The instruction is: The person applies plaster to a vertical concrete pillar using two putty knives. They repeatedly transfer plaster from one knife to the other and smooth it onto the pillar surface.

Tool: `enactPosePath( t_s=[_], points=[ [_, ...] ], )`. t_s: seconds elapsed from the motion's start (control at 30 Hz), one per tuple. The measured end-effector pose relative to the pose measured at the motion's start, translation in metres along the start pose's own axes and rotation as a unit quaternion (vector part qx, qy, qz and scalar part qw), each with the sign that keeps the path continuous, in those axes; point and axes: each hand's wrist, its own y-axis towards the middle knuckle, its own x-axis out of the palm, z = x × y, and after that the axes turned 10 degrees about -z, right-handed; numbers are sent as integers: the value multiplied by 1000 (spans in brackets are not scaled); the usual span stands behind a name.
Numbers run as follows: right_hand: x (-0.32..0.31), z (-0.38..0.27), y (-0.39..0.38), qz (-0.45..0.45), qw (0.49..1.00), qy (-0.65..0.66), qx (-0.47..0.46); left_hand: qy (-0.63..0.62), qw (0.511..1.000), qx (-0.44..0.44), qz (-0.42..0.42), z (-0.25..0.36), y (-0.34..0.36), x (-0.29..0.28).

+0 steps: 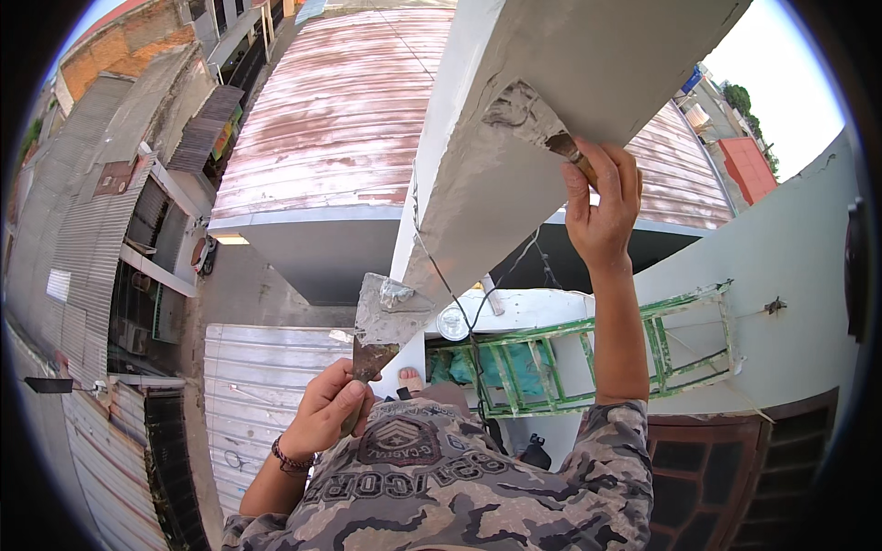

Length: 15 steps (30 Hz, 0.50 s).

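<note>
Grey putty coats the blade of a putty knife (530, 114) at 1 o'clock from the middle of the view, its broad edge set at the face of a grey plastered beam (514, 174); the right hand (604, 195), at 4 o'clock from that blade, pinches the handle between thumb and fingers. At 8 o'clock, near the beam's lower end, a second, broad-bladed putty knife (375, 335) points up toward 12, a thick lump of putty (395, 294) on its blade, and the left hand (329, 406) is curled round its handle with the thumb laid along it. A dark braided bracelet (292, 461) circles the left wrist, while a camouflage T-shirt (441, 491) fills 6 o'clock. Black cables (439, 266) hang beside the beam and trail down past its lower end. Toward 4 o'clock a paint-spattered green ladder (657, 344) lies on its side, with green sheeting (510, 365) behind its rungs at 5 o'clock. Rust-streaked corrugated roofing (335, 119) spreads at 11 o'clock, and paler corrugated roofing (266, 395) at 8, beyond the left hand
</note>
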Motion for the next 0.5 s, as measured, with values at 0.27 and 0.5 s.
enactPosePath(
  t_s=[0.27,0.5],
  points=[
    [2,7,19,-16,993,-114,-9,-8,1000,2,27,0,1,-8],
    [-25,10,7,-36,988,-148,-15,-13,999,41,30,3,2,-10]
  ],
)
